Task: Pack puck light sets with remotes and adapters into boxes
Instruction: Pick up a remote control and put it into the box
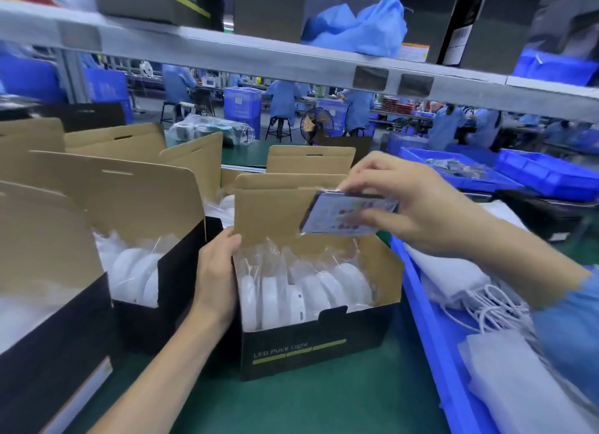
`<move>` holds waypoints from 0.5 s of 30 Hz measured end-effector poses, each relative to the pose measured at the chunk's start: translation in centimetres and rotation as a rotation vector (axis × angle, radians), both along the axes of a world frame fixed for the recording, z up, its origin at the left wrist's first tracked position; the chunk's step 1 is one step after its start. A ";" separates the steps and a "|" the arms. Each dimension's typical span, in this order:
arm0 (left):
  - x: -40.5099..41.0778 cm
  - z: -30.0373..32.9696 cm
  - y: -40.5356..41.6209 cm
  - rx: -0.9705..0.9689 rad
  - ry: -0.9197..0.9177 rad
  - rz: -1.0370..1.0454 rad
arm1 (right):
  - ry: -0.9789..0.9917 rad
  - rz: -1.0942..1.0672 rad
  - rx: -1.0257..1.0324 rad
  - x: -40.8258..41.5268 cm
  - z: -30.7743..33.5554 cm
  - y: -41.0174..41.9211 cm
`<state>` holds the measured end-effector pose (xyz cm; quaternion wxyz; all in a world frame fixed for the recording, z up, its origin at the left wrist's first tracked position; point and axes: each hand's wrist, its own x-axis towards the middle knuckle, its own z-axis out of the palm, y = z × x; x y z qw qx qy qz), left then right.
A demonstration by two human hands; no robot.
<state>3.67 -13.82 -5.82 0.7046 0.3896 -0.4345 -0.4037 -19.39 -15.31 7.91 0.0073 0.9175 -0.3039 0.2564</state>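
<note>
Left hand: the left hand [216, 273] grips the left wall of the open box [311, 346], thumb curled over the rim near the raised cardboard flap [272, 213], bracing the box.
Right hand: the right hand [411, 203] pinches a flat remote [348, 214] in a clear sleeve, fingers on its top edge and thumb beneath, holding it tilted just above the box opening.
Box contents: white puck lights [304, 294] in clear bags stand on edge in a row, filling most of the box.
Step in hand: likely sliding the remote into the box (a judgement from its position over the opening).
Doing it well: keep the box braced, aim the remote's thin edge for the gap behind the pucks by the flap, and lower it without snagging the plastic bags.
Neighbouring boxes: two more open boxes [146, 265] to the left also hold bagged pucks.
Surface: a green mat [324, 401] covers the bench; to the right, touching the box's side, a blue tray [431, 330] holds white cables and padded pouches.
Room: a grey shelf [259, 52] overhead carries boxes; beyond it, workers in blue coats sit at benches among blue crates (all blurred).
</note>
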 end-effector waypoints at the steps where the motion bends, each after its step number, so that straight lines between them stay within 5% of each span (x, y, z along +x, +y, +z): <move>1: 0.0 0.0 0.0 -0.006 0.012 -0.005 | 0.042 0.027 -0.016 1.7 -0.9 -0.3; 7: 0.0 0.2 0.0 -0.025 0.099 -0.042 | 0.122 -0.059 0.055 8.4 -6.4 -2.2; 15: -0.1 -0.3 -0.1 -0.022 0.132 -0.102 | 0.539 -0.056 -0.087 10.2 -7.2 -3.0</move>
